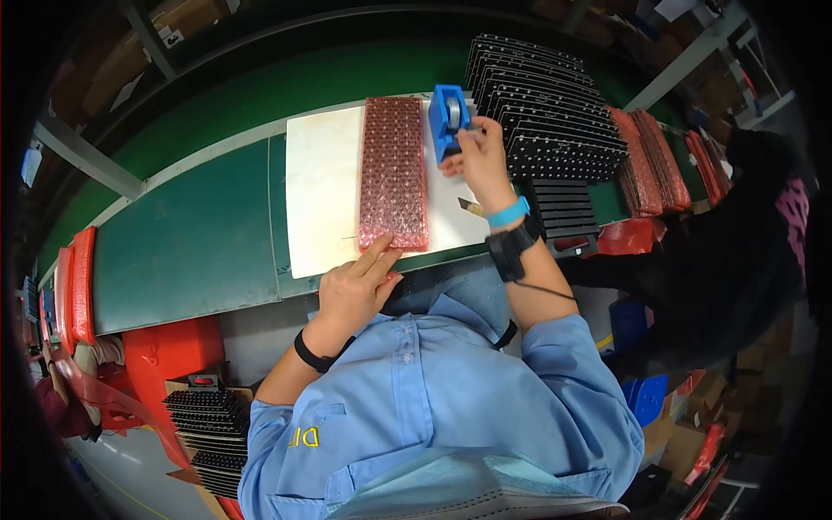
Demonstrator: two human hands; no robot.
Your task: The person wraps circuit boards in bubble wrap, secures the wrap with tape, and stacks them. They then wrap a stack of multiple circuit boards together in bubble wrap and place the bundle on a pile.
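Note:
A long flat panel wrapped in pink bubble wrap lies on a white board in front of me. My left hand rests at the wrap's near end, with the index and middle fingers stretched out flat on its edge. Farther right stands a blue tape dispenser with a pale roll in it. My right hand is at the dispenser's front, thumb and index finger pinched on what looks like a short piece of clear tape. The other fingers are loosely curled.
Black perforated panels stand in a row at the right, beside a slatted black piece. Several pink-wrapped bundles lean beyond them. A utility knife lies near my right wrist. Another person in dark clothes is close at the right.

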